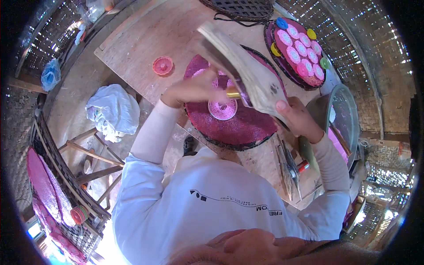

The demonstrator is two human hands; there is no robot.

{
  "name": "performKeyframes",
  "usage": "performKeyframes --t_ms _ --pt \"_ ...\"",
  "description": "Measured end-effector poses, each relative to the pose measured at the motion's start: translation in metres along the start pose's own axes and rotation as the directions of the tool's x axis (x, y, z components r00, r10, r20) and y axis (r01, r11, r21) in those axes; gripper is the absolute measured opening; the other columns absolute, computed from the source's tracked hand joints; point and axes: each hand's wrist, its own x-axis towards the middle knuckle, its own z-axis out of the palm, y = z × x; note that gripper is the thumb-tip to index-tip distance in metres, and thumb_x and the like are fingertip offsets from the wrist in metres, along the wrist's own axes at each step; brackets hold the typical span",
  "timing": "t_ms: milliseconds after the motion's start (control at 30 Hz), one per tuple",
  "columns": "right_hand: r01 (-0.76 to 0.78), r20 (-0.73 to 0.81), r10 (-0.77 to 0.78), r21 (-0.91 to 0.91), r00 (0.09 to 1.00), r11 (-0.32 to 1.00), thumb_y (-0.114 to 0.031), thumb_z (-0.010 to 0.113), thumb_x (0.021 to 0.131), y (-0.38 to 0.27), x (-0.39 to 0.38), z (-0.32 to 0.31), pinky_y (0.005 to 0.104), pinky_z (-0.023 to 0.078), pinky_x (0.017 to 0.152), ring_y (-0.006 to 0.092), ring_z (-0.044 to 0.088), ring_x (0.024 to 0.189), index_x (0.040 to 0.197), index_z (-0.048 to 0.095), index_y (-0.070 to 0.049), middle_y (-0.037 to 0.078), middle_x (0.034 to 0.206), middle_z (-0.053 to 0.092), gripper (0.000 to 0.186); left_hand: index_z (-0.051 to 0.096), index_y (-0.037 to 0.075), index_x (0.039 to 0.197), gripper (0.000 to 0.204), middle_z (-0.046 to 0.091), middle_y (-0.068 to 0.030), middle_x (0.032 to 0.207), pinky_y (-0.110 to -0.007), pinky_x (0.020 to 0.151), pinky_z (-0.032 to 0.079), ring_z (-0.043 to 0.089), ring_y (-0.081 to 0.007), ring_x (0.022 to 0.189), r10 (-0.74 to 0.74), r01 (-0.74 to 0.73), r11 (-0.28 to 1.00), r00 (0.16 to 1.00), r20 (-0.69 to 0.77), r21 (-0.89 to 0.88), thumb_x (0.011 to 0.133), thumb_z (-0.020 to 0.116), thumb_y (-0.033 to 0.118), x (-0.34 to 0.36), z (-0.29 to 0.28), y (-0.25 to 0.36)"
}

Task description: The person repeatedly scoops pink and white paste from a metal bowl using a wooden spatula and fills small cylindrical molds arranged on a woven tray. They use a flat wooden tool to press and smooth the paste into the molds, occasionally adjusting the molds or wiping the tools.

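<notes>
My right hand (300,119) is wrapped round the near end of a thick pale wooden tool (258,81), slanting over the table. A short gold-coloured cylinder (232,92) shows at its left side. My left hand (198,90), smeared by motion, is beside that cylinder; whether its fingers grip anything is unclear. Below them is a round tray with a purple-red cover (245,128). On it sits a round, light-rimmed mould (222,109) with pink, lacy strands inside. More pink-and-white pieces lie behind my left hand, partly hidden.
A pink fluted mould (163,66) lies on the wooden table (132,48). Far right, another tray (316,81) holds several lacy rounds and coloured moulds. A large tub (349,106) stands right, near sticks and tools (289,168). A white bag (112,110) is left.
</notes>
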Motion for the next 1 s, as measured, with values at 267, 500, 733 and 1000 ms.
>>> performKeyframes --t_ms 267,500,733,1000 --pt "0.275 0.000 -0.333 0.567 0.943 0.776 -0.038 0.058 0.084 0.072 0.056 0.040 0.0304 0.040 0.091 0.0194 0.051 0.107 0.123 0.048 -0.004 0.011 0.120 0.053 0.053 0.060 0.003 0.102 0.039 0.064 -0.0105 0.099 -0.034 0.085 0.045 0.060 -0.0244 0.093 0.093 0.048 0.704 0.983 -0.159 0.709 0.066 0.072 0.014 -0.006 0.022 0.031" --pt "0.443 0.022 -0.556 -0.631 0.831 0.637 -0.041 0.070 0.065 0.062 0.067 0.085 0.0488 0.007 0.108 0.0311 0.023 0.132 0.140 0.022 -0.008 0.015 0.140 0.031 0.095 0.060 0.001 0.090 0.022 0.062 -0.0075 0.082 -0.027 0.059 0.045 0.058 -0.0160 0.070 0.032 0.310 0.782 0.846 -0.532 0.540 0.069 0.067 0.001 -0.042 -0.001 0.046" --pt "0.477 0.027 -0.587 -0.614 0.809 0.629 -0.037 0.072 0.064 0.055 0.060 0.077 0.0513 0.015 0.104 0.0331 0.034 0.124 0.141 0.018 -0.006 0.017 0.134 0.039 0.100 0.060 0.002 0.087 0.020 0.061 -0.0045 0.076 -0.026 0.054 0.045 0.057 -0.0140 0.065 0.051 0.293 0.844 0.790 -0.611 0.449 0.069 0.066 -0.001 -0.048 0.009 0.052" --pt "0.273 -0.037 -0.347 -0.543 0.937 0.794 -0.033 0.074 0.064 0.066 -0.016 0.087 0.0424 0.033 0.096 0.0372 0.045 0.113 0.140 0.015 0.001 0.024 0.129 0.041 0.101 0.060 0.002 0.089 0.021 0.061 -0.0041 0.082 -0.026 0.059 0.045 0.056 -0.0129 0.069 0.062 0.270 0.843 0.811 -0.582 0.465 0.069 0.067 0.001 -0.052 0.018 0.050"
